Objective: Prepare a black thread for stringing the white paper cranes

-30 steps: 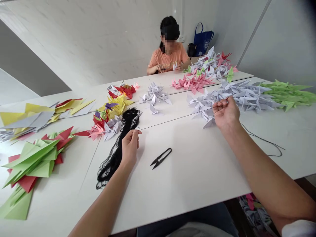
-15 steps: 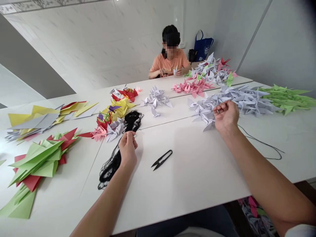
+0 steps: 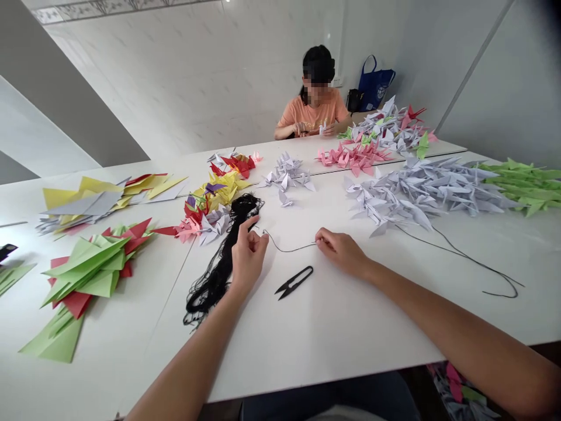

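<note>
A short length of black thread [image 3: 291,250] sags in a curve between my two hands above the white table. My left hand [image 3: 249,257] is closed on its left end near the thumb, with the index finger raised. The other end runs into the pinched fingers of my right hand [image 3: 342,251]; any needle there is too small to make out. Just left of my left hand lies a loose bundle of black thread [image 3: 225,266]. Below the stretched thread rests a pair of black thread snips [image 3: 294,282], its blades pointing toward the lower left.
White paper cranes [image 3: 377,204] lie beyond my right hand, green ones [image 3: 526,184] farther right. Folded green and red paper [image 3: 94,266] is piled at left. A loose black cord [image 3: 464,253] trails at right. A person [image 3: 313,114] sits across the table [image 3: 350,327] holding a white crane.
My right hand has come left and down from over the white cranes toward my left hand. The thread, taut before, now hangs slack. My left index finger has lifted away from the pinch.
</note>
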A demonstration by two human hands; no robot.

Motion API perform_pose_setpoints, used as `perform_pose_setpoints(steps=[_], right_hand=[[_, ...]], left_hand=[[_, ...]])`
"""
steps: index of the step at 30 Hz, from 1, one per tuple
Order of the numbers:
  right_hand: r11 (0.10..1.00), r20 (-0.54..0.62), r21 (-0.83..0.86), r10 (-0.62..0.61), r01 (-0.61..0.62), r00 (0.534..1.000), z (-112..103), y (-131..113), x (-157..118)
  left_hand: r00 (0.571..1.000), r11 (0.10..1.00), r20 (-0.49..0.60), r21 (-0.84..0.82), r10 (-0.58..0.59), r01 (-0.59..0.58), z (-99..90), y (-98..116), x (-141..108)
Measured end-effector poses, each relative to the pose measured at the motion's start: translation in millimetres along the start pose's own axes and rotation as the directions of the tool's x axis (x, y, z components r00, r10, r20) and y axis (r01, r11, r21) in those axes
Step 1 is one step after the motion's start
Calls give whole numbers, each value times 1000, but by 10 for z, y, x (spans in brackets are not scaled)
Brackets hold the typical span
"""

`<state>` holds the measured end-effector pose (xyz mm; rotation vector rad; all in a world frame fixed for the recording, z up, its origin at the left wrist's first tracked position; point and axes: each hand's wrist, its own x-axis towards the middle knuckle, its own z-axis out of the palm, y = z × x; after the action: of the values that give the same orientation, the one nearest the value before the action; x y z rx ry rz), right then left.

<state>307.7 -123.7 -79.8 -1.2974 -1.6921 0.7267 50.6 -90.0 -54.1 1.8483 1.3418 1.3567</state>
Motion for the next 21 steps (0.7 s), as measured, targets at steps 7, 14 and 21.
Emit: perform_pose_setpoints(steps=[7,14,21], right_hand=[[997,1,-28,74,-74,997,-22,56,20],[995,3,33,92,-92,996,-20,90,37],[993,38,55,104,-106,994,-41,86,56]], left_hand=[[988,972,50,179,148,-155,-19,110,-73],[935,892,281,332,216,-306,1,124,-25],[836,720,540,544,92,-431,-116,57,342]])
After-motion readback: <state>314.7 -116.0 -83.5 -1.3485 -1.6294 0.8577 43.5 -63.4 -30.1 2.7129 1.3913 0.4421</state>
